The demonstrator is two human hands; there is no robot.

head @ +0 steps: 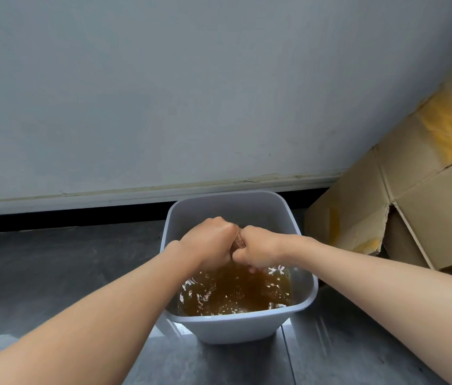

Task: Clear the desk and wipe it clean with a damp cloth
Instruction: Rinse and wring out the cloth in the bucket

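Both hands fisted over the bin (236,326), knuckles nearly touching. Left hand (211,241) & right hand (262,248) each grip the cloth (238,241). It's brownish, only a sliver showing btwn them, held over rippled brown water (236,293) in the bin. Bin sits on dark floor (52,262) near the wall (163,93), w/ a cardboard box (386,204) just to its right.
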